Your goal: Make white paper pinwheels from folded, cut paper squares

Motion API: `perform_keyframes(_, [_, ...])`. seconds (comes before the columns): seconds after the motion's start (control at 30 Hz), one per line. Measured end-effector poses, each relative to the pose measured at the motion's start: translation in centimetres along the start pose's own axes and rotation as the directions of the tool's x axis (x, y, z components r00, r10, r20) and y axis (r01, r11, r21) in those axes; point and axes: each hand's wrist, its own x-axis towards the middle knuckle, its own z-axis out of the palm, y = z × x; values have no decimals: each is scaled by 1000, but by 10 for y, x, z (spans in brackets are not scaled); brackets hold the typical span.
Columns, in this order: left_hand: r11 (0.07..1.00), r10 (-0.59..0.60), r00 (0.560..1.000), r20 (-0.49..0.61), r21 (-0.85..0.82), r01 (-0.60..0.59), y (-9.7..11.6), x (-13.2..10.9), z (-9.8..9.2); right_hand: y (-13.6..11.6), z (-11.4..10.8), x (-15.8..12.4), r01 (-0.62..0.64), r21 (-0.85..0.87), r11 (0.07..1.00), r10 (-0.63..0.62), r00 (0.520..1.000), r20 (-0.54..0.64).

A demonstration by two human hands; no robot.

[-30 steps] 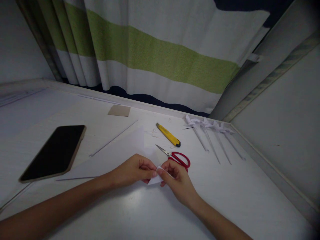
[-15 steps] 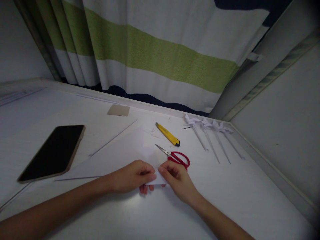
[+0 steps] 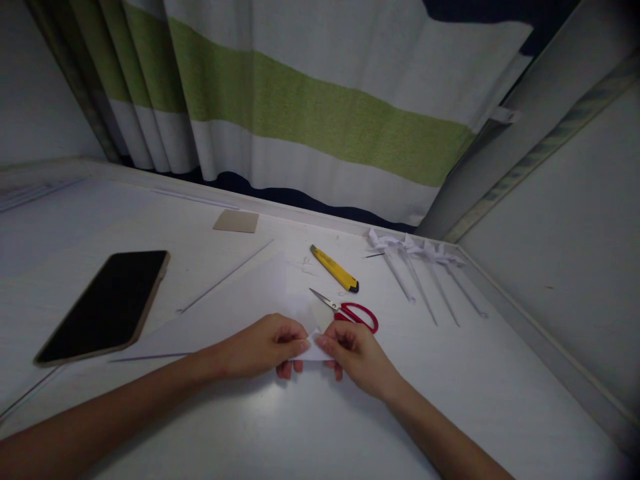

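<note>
Between my two hands is a small folded piece of white paper (image 3: pixel 314 353), its top coming to a point. My left hand (image 3: pixel 273 345) pinches its left side between thumb and fingers. On the other side, my right hand (image 3: pixel 353 347) grips the paper the same way, thumb on top. Both hands are closed, and the fingertips behind the paper show only partly below its lower edge. Just beyond my right hand lie scissors (image 3: pixel 350 312) with red handles, blades pointing left. A larger white paper sheet (image 3: pixel 240 313) lies flat beyond my left hand and forearm.
A yellow utility knife (image 3: pixel 334 268) lies behind the scissors. Several white paper sticks with folded tops (image 3: pixel 413 267) rest at the back right. To the left are a dark tablet (image 3: pixel 107 303), a thin paper stick (image 3: pixel 225 277) and a beige card (image 3: pixel 236 221). A striped curtain (image 3: pixel 320 113) hangs behind.
The folded paper has risen slightly, and its pointed top now shows between my thumbs. My right hand's fingers have shifted beneath it. The view has moved a little.
</note>
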Motion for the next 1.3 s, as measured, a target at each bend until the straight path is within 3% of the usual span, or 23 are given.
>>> perform_keyframes(0.13, [1000,19,1000,-4,16,-19,0,0,-4,-2,-8,2,-69,20,997,69,998,6])
perform_keyframes(0.23, [998,24,999,-38,67,-21,-2,2,-10,-8,-29,2,-38,-240,970,23,997,-69])
perform_keyframes(0.3, [996,23,998,-56,84,-18,-3,3,-15,-10,-44,2,44,-552,832,-143,980,-139])
perform_keyframes(0.4, [996,48,997,-58,81,-43,-3,4,-18,-8,-57,3,39,-826,562,-176,982,-73])
perform_keyframes(0.47, [991,89,994,-66,105,-82,-2,4,-18,-3,-59,5,12,-872,490,-142,988,-66])
perform_keyframes(0.63, [965,170,975,-144,224,-136,1,3,-19,4,-56,8,-72,-880,469,-106,985,-137])
perform_keyframes(0.8, [936,204,970,-131,317,-154,1,1,-20,1,-57,7,-100,-882,461,-113,979,-170])
perform_keyframes(0.83, [935,206,970,-133,321,-154,1,1,-20,0,-56,7,-87,-860,502,-115,979,-166])
perform_keyframes(0.9, [935,212,967,-145,318,-157,2,0,-20,-3,-54,6,-45,-717,695,-87,985,-147])
perform_keyframes(0.97, [939,219,963,-160,305,-162,4,-1,-22,-7,-49,5,-27,-412,911,-22,993,-114])
perform_keyframes(1.0, [941,224,960,-169,294,-167,5,-2,-23,-10,-46,4,-32,-243,969,11,996,-89])
perform_keyframes(1.07, [945,240,952,-189,272,-185,8,-3,-25,-15,-40,1,-45,-4,999,45,999,-28])
perform_keyframes(1.13, [946,256,946,-199,254,-203,10,-4,-27,-19,-33,-3,-39,133,990,31,998,62])
perform_keyframes(1.3, [957,244,951,-188,208,-204,16,-7,-31,-21,-21,-11,-102,274,956,12,950,312])
